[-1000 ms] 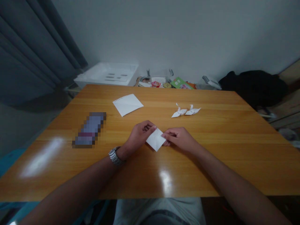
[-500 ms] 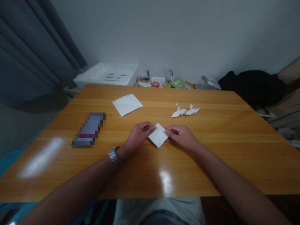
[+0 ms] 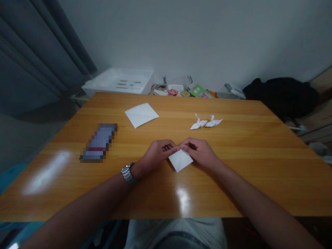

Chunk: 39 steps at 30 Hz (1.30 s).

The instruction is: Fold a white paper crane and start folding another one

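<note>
A small folded square of white paper [image 3: 179,161] lies diamond-wise before me, one corner pointing at my body and a faint crease down its middle. My left hand [image 3: 163,151] pinches its far corner from the left, thumb on top. From the right, my right hand [image 3: 197,150] grips the same corner, and the two thumb tips meet there. That far corner is hidden beneath the fingers. Beyond my right hand stand two folded white paper cranes [image 3: 206,122], side by side. A larger white sheet [image 3: 141,115] with a perforated edge lies beyond my left hand.
The wooden table [image 3: 249,166] spans the view. On its left lies a pixelated phone [image 3: 100,143]. Past the far edge are a white plastic tray [image 3: 119,80], a green booklet [image 3: 201,91] and small odds and ends. A black cloth heap [image 3: 280,93] sits at the far right.
Both hands have come together from the side corners to the far corner of the folded paper. The paper has shifted slightly towards me and to the right.
</note>
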Motion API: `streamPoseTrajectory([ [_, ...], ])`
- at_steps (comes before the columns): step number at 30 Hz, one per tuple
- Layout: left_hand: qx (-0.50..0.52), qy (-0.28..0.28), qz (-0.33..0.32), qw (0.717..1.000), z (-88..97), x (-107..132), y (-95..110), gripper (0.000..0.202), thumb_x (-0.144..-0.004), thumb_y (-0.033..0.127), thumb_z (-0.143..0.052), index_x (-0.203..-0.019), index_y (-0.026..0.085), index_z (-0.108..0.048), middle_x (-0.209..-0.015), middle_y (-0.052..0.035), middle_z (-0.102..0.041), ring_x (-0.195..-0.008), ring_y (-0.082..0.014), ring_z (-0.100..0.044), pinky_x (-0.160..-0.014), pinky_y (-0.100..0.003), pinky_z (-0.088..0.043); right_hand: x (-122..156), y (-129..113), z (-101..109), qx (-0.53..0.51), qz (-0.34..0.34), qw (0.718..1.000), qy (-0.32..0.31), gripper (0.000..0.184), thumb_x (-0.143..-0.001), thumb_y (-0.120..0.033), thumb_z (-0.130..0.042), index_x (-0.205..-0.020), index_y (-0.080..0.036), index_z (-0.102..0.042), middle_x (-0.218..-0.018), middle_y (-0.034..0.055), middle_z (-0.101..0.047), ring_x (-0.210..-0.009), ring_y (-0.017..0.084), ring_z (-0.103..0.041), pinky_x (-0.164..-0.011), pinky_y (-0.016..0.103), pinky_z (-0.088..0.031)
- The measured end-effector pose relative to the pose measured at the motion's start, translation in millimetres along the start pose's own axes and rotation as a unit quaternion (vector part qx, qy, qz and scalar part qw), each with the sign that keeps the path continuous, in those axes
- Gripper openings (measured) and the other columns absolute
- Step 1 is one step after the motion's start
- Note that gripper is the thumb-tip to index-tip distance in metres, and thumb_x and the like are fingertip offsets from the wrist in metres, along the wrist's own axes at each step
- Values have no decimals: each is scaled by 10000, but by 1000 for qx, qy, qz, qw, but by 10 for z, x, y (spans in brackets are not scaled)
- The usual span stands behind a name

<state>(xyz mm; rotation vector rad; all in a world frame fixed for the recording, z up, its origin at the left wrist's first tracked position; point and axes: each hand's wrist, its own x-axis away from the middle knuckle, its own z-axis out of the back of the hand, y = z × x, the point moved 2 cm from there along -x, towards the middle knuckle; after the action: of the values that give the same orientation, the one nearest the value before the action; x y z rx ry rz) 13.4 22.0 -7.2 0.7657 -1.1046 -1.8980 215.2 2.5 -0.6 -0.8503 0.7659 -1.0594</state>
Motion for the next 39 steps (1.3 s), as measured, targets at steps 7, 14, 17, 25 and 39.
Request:
streamPoseTrajectory([
  [7,42,10,25,999,35,-31,-76,278,-915,415,-657,-835,157,-722,-792,-48,-744,-685,-140,-661,-608,-224,-500,-22,63,83,-14,-15,999,44,240,-933,-406,-609,-888,-190,-701,-816,43,-709,-720,179,-621,-637,280,-455],
  [14,37,16,23,999,48,-31,-42,273,-919,396,-650,-817,147,-698,-768,-44,-724,-663,-129,-638,-579,-211,-479,-39,121,72,-37,-19,998,35,262,-942,-422,-602,-921,-183,-709,-838,45,-703,-742,179,-617,-654,281,-460],
  [17,30,34,24,999,73,-42,-54,274,-924,395,-641,-804,151,-676,-749,-27,-710,-642,-126,-634,-567,-208,-468,-41,163,78,-37,-24,999,24,293,-949,-444,-589,-947,-179,-714,-849,47,-705,-745,180,-615,-653,279,-462],
  [25,-60,47,15,997,128,-73,-133,323,-969,423,-573,-822,153,-672,-729,-14,-688,-632,-129,-596,-565,-220,-422,-51,245,60,-53,-36,998,-9,273,-951,-384,-584,-1034,-167,-728,-874,62,-745,-701,175,-648,-653,288,-497],
  [39,-277,-11,-148,949,84,-43,-149,317,-988,274,-566,-1292,198,-619,-1279,-104,-613,-1177,-238,-579,-1044,-401,-475,-109,257,89,185,68,980,8,201,-986,-259,-582,-1015,-194,-770,-905,61,-742,-829,191,-668,-758,302,-498],
])
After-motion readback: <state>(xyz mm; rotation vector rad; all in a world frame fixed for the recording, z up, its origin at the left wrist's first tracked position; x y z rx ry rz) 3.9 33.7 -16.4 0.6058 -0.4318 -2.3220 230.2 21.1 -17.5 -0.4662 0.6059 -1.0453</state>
